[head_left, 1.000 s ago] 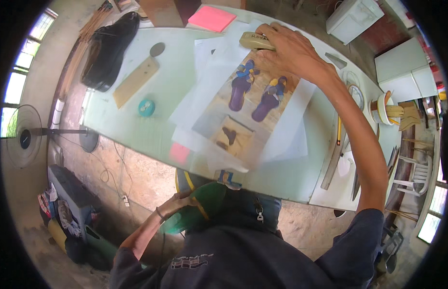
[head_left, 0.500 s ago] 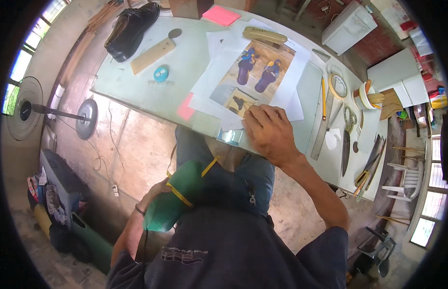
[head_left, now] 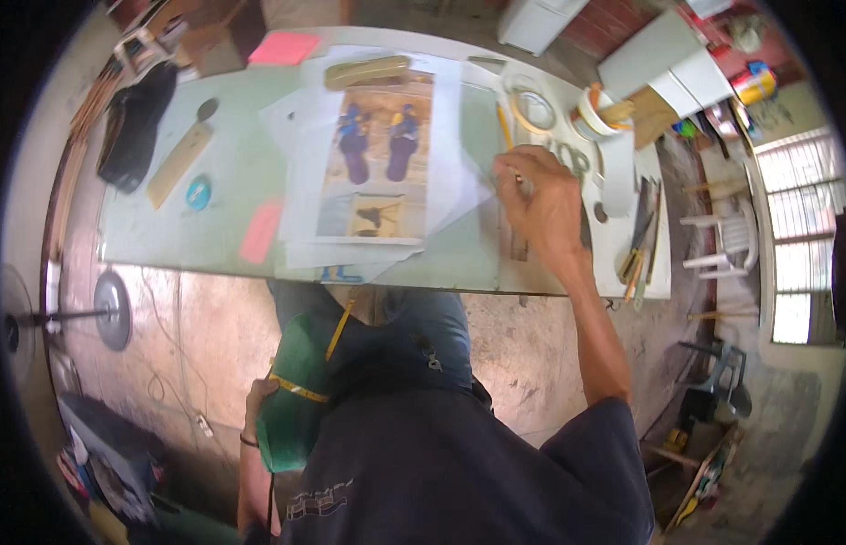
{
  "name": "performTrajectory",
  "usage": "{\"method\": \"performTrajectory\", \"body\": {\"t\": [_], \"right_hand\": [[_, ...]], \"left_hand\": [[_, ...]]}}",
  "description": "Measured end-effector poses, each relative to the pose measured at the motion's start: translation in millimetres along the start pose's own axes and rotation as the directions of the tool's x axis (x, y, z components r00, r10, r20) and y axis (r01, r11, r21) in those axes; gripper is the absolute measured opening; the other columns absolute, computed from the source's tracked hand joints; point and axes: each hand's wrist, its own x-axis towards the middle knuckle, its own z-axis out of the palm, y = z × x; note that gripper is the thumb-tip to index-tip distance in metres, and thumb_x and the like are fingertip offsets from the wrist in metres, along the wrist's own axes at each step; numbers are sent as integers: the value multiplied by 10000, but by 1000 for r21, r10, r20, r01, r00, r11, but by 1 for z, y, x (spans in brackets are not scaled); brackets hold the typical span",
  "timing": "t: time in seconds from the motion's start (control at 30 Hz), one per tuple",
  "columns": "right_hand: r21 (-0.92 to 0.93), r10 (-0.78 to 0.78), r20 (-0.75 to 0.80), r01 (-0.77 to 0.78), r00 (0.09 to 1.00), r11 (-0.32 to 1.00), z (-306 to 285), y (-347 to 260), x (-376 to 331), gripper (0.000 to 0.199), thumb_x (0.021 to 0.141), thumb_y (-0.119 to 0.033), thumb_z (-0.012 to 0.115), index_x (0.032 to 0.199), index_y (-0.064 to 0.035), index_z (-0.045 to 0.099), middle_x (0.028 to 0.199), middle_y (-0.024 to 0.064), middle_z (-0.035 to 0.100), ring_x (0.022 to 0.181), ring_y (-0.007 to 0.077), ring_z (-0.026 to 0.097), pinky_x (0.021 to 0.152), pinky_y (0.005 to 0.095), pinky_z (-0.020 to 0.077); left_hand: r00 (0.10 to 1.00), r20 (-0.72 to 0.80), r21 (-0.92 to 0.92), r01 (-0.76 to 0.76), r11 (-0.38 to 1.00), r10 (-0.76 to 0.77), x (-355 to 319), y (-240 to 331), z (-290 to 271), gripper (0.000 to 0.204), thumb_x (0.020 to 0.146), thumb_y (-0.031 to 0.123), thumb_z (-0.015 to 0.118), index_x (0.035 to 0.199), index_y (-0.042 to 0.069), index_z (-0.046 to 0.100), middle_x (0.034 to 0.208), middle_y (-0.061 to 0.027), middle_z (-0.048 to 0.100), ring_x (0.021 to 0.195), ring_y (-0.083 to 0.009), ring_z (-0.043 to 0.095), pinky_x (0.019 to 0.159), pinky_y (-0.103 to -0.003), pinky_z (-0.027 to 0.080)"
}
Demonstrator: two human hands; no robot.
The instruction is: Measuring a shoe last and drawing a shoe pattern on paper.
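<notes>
Low at the left, my left hand (head_left: 262, 392) grips a green shoe last (head_left: 287, 420) held against my body. A yellow measuring tape (head_left: 300, 389) wraps across the last, its loose end (head_left: 341, 327) sticking up near my lap. Over the right side of the table, my right hand (head_left: 548, 204) has its fingers closed around the lower part of a yellow pencil (head_left: 504, 127); the fingertips are blurred. Left of that hand lie papers (head_left: 446, 195), topped by a printed sheet (head_left: 378, 145) picturing a pair of sandals.
Beyond my right hand are scissors (head_left: 573, 159), a tape roll (head_left: 530, 111), a tub of tools (head_left: 597, 118) and several knives (head_left: 641, 241). A black shoe (head_left: 137, 127), a flat wooden stick (head_left: 179, 165), a blue round container (head_left: 199, 193) and pink paper (head_left: 261, 232) occupy the left side.
My right hand has left the papers' lower edge and moved right to the pencil, closing on it. The view has turned to the right. My left hand still holds the taped last.
</notes>
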Motion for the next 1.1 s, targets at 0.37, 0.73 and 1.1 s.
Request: {"method": "performTrajectory", "body": {"t": [0.37,0.73,1.1], "right_hand": [[319,-337,167,273,927,908,69,-93,30,151,826,-11,700,973,-14,732,896,143,695,809,302,680,742,399,551],[-59,-36,31,37,999,998,51,57,158,308,836,50,608,1101,-27,746,1024,153,757,893,244,739,821,326,566],[593,-804,241,573,544,566,224,-164,195,362,800,-58,625,1160,-17,651,1135,182,681,1065,366,647,939,414,508]], "left_hand": [[995,-99,-14,-36,999,35,-18,1,41,465,945,231,557,1350,4,579,1223,-106,660,1064,-167,630,927,-298,493],[988,52,348,-154,925,145,10,-66,-118,610,919,227,570,1471,5,435,1291,-153,621,1101,-217,639,946,-360,516],[987,-98,-198,-143,970,126,-13,-18,33,665,889,240,560,1503,25,420,1325,-136,605,1115,-246,619,1021,-357,469]]}}
